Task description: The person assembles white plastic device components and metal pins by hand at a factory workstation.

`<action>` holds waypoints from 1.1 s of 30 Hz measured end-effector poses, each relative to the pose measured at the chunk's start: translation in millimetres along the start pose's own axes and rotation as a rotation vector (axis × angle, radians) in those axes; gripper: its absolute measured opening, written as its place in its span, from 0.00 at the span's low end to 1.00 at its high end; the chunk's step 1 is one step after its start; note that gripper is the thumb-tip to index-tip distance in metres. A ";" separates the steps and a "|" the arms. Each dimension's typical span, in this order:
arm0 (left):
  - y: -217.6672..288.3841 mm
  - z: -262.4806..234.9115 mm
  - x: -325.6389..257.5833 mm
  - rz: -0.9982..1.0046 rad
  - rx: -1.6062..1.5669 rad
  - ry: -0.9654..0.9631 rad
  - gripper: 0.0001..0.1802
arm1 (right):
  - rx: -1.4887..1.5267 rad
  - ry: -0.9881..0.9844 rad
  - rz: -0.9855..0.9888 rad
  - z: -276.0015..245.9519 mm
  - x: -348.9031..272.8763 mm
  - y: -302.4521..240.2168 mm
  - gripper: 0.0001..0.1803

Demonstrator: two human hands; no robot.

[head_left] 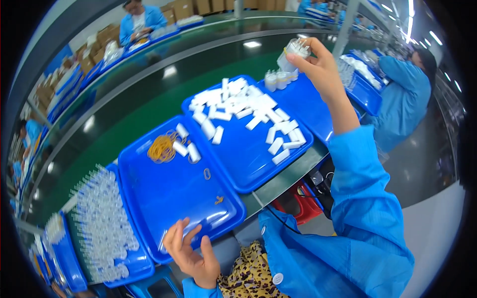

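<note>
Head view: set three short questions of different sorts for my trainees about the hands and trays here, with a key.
1. True or false: the right hand holds a bundle of small clear tubes raised above the far tray.
2. Which tray holds the heap of orange rubber bands? A. the near tray B. the middle tray C. the far tray
3. Fill in: the left hand is at the near tray's ____ edge.

Key: 1 true; 2 A; 3 front (the edge nearest the person).
</note>
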State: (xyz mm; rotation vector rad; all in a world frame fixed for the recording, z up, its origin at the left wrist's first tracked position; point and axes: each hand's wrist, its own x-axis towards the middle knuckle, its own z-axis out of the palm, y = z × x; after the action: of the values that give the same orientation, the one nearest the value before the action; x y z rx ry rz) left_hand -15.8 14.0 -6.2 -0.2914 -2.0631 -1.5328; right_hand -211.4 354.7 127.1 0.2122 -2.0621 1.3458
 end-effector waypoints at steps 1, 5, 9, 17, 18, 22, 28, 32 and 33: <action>-0.2 1.1 0.5 -0.010 0.010 0.008 0.28 | -0.136 0.084 0.047 -22.1 16.0 33.5 0.19; -4.8 -2.5 -1.3 -0.047 0.120 0.064 0.26 | -0.459 0.197 0.368 -78.6 48.0 166.0 0.27; -5.3 -6.6 4.5 -0.007 0.245 -0.040 0.25 | -0.604 0.265 0.469 -105.8 57.6 247.0 0.23; -5.7 -2.7 6.1 -0.033 0.307 -0.062 0.24 | -0.642 0.200 0.562 -67.9 83.4 279.5 0.30; -6.0 -1.9 6.5 -0.033 0.315 -0.068 0.24 | -0.647 0.205 0.582 -68.7 85.1 285.6 0.29; -7.3 1.2 7.1 -0.021 0.319 -0.063 0.24 | -0.396 0.191 0.620 -66.1 83.4 313.6 0.24; -7.2 2.7 5.9 -0.049 0.293 -0.071 0.24 | -0.069 0.155 0.588 -93.5 68.1 321.8 0.26; -9.0 -2.9 2.2 -0.025 0.370 -0.070 0.24 | -0.124 0.017 0.640 -57.7 65.7 272.3 0.34; -10.3 -3.3 1.8 -0.015 0.412 -0.101 0.24 | -0.144 0.015 0.620 -55.9 64.5 266.0 0.35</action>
State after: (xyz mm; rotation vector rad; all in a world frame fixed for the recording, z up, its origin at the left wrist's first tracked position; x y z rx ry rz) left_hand -21.3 7.2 -12.9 -0.1987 -2.4017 -1.0819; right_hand -360.7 538.4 -21.2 -0.5415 -2.2964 1.5182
